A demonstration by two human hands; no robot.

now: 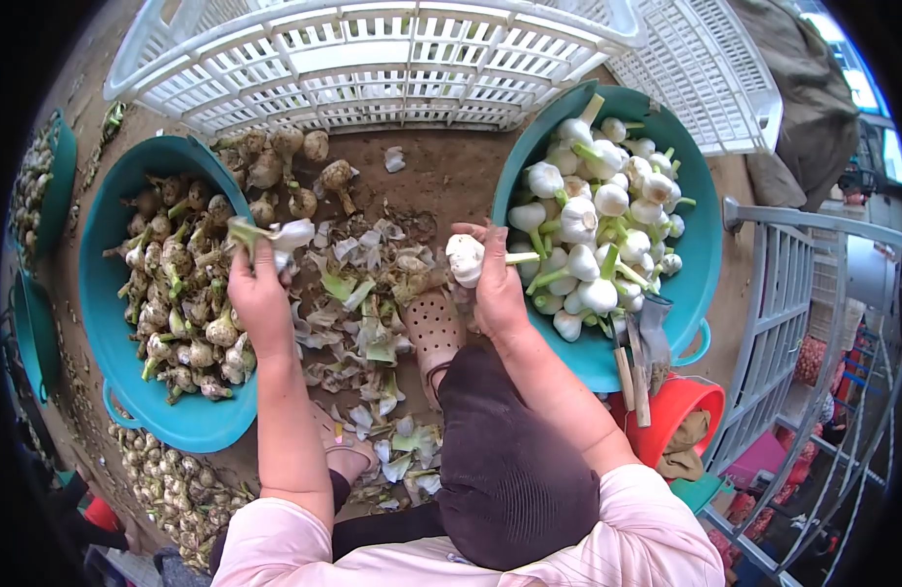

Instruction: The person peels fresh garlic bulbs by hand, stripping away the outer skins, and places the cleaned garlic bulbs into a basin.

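My right hand [495, 293] is closed around a clean white garlic bulb [465, 259], whose green stem points right toward the right tub. In my left hand [260, 298] is a pinch of peeled garlic skin [293, 235], pale and partly green, held over the inner edge of the left tub. That teal tub [167, 430] holds many dirty, unpeeled garlic bulbs [172, 269]. On the other side, a second teal tub [700, 225] is heaped with white, peeled garlic bulbs [580, 220] with trimmed stems.
Garlic peelings [373, 323] litter the ground between the tubs. White plastic crates [392, 64] stand ahead. Tools with wooden handles [639, 372] rest at the right tub's rim by a red bucket [700, 406]. Loose unpeeled bulbs [172, 484] lie at lower left; a metal rail fence [764, 323] stands right.
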